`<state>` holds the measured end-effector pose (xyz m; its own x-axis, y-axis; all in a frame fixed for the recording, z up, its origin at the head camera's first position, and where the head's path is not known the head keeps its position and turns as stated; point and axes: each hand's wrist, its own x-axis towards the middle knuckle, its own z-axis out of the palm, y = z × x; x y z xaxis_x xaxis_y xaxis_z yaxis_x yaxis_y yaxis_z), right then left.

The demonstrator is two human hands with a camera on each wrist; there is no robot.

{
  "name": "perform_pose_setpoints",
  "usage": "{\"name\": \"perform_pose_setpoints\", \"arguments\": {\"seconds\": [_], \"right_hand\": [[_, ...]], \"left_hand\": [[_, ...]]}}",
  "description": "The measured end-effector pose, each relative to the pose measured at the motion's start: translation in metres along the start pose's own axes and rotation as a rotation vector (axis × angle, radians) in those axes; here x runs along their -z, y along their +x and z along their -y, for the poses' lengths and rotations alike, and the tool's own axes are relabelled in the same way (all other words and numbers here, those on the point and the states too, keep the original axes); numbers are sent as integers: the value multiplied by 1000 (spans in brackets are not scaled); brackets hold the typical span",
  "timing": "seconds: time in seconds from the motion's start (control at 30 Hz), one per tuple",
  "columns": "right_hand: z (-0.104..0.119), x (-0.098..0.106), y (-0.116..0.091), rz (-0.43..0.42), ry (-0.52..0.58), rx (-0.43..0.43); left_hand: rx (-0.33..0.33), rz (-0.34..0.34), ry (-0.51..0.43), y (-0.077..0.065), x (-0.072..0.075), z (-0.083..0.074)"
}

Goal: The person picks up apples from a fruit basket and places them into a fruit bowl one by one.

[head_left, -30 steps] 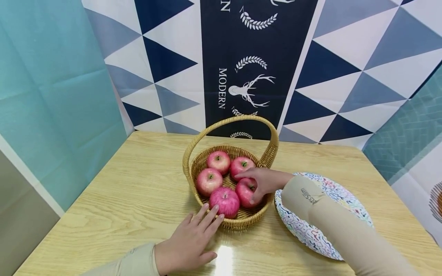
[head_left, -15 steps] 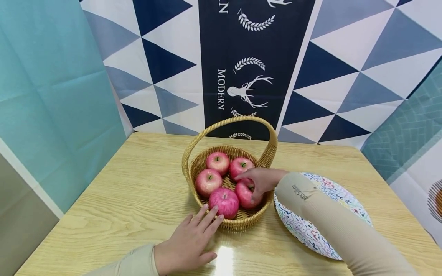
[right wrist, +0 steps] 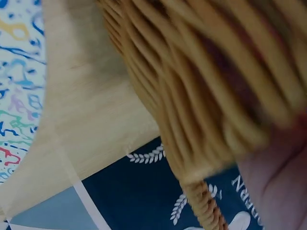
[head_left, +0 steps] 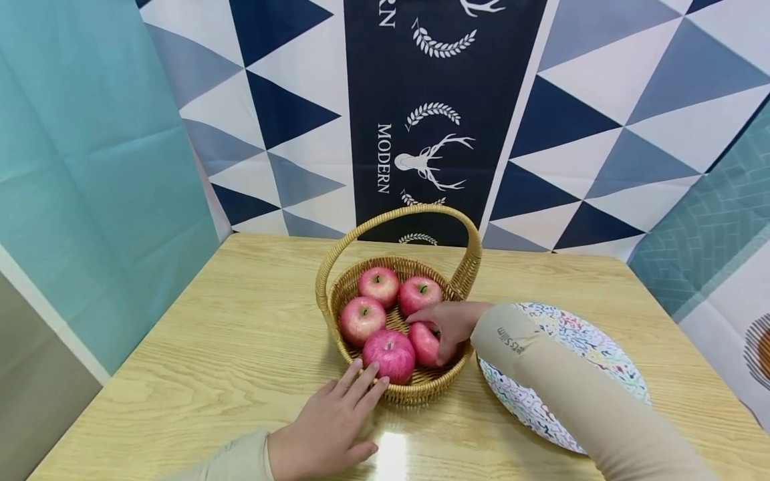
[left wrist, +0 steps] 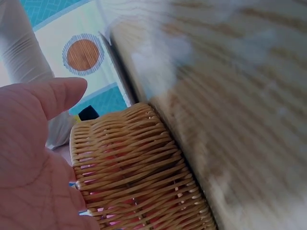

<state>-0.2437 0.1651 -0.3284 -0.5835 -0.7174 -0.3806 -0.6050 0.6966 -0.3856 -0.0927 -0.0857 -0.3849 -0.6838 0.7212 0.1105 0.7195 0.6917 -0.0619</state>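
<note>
A round wicker basket (head_left: 415, 394) with a tall handle holds several red apples, among them a deep pink apple (head_left: 389, 356) at the front. My right hand (head_left: 452, 322) reaches in over the right rim and grips the right-front apple (head_left: 424, 346), thumb and fingers on either side of it. My left hand (head_left: 331, 424) has its fingers spread, with the fingertips (head_left: 376, 367) on the basket's front-left rim. In the left wrist view the palm (left wrist: 24, 158) lies along the wicker wall (left wrist: 134, 167). The right wrist view shows part of the hand (right wrist: 278, 187) behind the wicker side (right wrist: 192, 96).
A large round plate or mat with a colourful squiggle pattern (head_left: 607, 374) lies right of the basket, partly under my right forearm. The wooden table (head_left: 240, 321) meets a patterned cloth backdrop (head_left: 301, 100) at the back.
My right hand has shifted slightly left and turned over the right-front apple, which now looks tilted and more covered. The left hand has stayed at the rim.
</note>
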Motion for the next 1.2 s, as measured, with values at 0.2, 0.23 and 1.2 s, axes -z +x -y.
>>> {"name": "perform_pose_setpoints", "arguments": {"seconds": [0.2, 0.23, 1.2], "right_hand": [[1, -7, 2, -4, -77, 28], [0, -8, 2, -6, -77, 29], [18, 16, -9, -3, -154, 64]], "left_hand": [[1, -2, -6, 0, -2, -1], [0, 0, -2, 0, -2, -1], [-25, 1, 70, -2, 6, 3]]}}
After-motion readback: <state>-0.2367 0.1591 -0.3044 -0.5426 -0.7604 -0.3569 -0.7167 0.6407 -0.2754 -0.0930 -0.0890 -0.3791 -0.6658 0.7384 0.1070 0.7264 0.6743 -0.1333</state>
